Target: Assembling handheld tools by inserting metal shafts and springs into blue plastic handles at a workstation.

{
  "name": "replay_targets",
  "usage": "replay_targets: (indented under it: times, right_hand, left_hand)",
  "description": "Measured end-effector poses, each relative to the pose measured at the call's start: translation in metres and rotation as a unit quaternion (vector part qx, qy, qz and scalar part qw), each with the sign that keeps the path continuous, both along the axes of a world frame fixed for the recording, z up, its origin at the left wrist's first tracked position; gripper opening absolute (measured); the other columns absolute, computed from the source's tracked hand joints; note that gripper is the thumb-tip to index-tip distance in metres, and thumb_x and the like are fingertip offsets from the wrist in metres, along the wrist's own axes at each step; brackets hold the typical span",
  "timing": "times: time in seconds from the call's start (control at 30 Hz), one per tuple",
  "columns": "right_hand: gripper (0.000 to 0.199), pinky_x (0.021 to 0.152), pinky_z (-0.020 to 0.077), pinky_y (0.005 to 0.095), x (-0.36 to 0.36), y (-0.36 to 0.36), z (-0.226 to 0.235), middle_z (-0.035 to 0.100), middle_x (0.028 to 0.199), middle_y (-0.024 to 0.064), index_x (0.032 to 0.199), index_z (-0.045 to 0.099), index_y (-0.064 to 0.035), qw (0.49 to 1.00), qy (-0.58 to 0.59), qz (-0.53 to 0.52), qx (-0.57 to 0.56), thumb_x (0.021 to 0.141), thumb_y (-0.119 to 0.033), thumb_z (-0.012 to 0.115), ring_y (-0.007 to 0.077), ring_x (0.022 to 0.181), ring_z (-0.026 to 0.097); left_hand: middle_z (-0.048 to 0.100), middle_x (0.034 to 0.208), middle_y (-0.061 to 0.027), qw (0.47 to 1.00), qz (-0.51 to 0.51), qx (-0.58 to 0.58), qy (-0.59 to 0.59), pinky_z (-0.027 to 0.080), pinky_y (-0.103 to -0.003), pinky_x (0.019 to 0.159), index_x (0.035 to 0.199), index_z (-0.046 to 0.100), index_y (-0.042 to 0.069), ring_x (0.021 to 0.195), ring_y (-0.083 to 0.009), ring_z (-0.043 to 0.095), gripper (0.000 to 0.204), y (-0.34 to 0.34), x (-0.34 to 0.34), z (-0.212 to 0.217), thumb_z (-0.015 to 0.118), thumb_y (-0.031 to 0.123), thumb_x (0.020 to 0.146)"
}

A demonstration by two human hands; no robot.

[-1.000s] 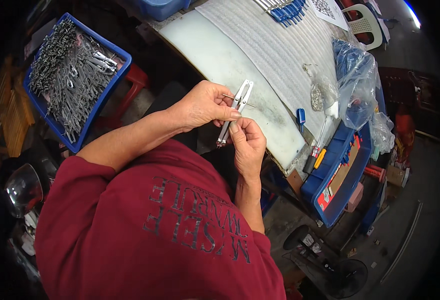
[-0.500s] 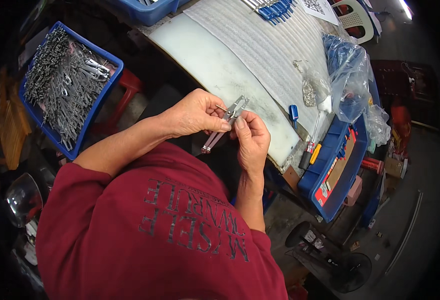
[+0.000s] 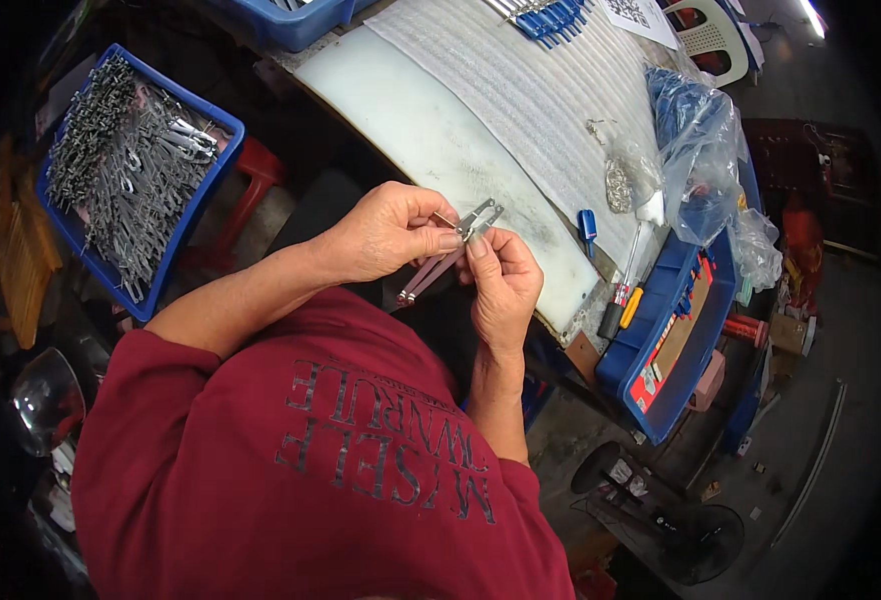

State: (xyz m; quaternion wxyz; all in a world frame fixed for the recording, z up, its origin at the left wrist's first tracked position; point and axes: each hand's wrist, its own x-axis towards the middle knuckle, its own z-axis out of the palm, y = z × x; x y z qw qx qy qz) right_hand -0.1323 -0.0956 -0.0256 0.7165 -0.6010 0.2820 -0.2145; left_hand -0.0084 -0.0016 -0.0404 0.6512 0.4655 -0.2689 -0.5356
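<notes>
My left hand (image 3: 386,233) and my right hand (image 3: 502,283) meet over the near edge of a white bench (image 3: 431,130). Between them is a small metal plier-like tool (image 3: 448,250) with bare grey jaws and two thin handles that point down and left. My left thumb and fingers pinch it near the jaws. My right fingertips grip it at the jaw end from the other side. Both forearms come out of dark red sleeves.
A blue bin (image 3: 126,175) full of several grey metal tools stands at the left. Ribbed foam sheet (image 3: 536,95), clear plastic bags (image 3: 696,150), a small pile of metal parts (image 3: 619,185), a screwdriver (image 3: 621,300) and a blue tray (image 3: 676,340) lie right. A fan (image 3: 661,510) stands on the floor.
The tool has tilted from nearly upright to slanted, jaws up right. Both hands stayed on it and shifted slightly toward my body.
</notes>
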Motion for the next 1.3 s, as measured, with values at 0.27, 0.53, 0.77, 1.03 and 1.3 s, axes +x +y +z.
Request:
replay_targets:
  times: [0.27,0.53,0.77,1.03,1.3]
  right_hand:
    - [0.014,0.050,0.0359,0.0170,0.0005,0.0012,0.0026,0.053,0.066,0.0025,0.082,0.053,0.0010,1.000,0.014,-0.008,-0.009,0.082,-0.013,0.055,0.0065,0.054,0.045]
    - [0.013,0.049,0.0348,0.0169,-0.0003,0.0029,0.0010,0.052,0.065,0.0014,0.081,0.052,0.0008,1.000,0.005,-0.004,-0.028,0.083,-0.012,0.055,0.0056,0.054,0.044]
    - [0.014,0.048,0.0317,0.0172,-0.0007,0.0034,0.0000,0.050,0.064,0.0004,0.080,0.051,0.0002,0.999,-0.001,0.003,-0.050,0.083,-0.013,0.054,0.0053,0.053,0.041]
    - [0.014,0.048,0.0329,0.0169,-0.0020,0.0034,0.0001,0.052,0.065,0.0016,0.083,0.053,0.0011,0.999,0.009,-0.002,-0.051,0.083,-0.013,0.054,0.0055,0.054,0.043]
    - [0.015,0.049,0.0351,0.0166,-0.0038,0.0013,0.0010,0.054,0.067,0.0031,0.084,0.054,0.0019,1.000,0.025,-0.007,-0.006,0.083,-0.013,0.054,0.0061,0.055,0.046]
  left_hand:
    - [0.060,0.080,-0.0091,1.000,-0.013,-0.020,-0.014,0.046,-0.021,0.058,0.096,0.052,-0.005,0.071,-0.0110,0.058,0.018,0.0003,0.0018,-0.0049,0.053,0.006,0.082]
    - [0.058,0.067,-0.0037,0.999,0.027,-0.035,-0.004,0.043,-0.018,0.054,0.086,0.054,-0.006,0.062,-0.0046,0.052,0.013,-0.0021,-0.0031,-0.0023,0.056,0.005,0.079]
    - [0.059,0.080,-0.0083,0.998,-0.032,-0.030,-0.035,0.047,-0.021,0.061,0.093,0.053,-0.004,0.073,-0.0109,0.057,0.016,-0.0006,0.0019,-0.0079,0.055,0.007,0.082]
    - [0.060,0.079,-0.0086,0.998,-0.040,-0.033,-0.025,0.047,-0.021,0.061,0.092,0.052,-0.005,0.073,-0.0109,0.057,0.016,-0.0014,0.0024,-0.0075,0.054,0.007,0.082]
    - [0.059,0.079,-0.0089,0.999,-0.038,-0.023,-0.011,0.047,-0.021,0.061,0.093,0.052,-0.005,0.073,-0.0117,0.058,0.016,-0.0014,0.0021,-0.0091,0.053,0.006,0.082]
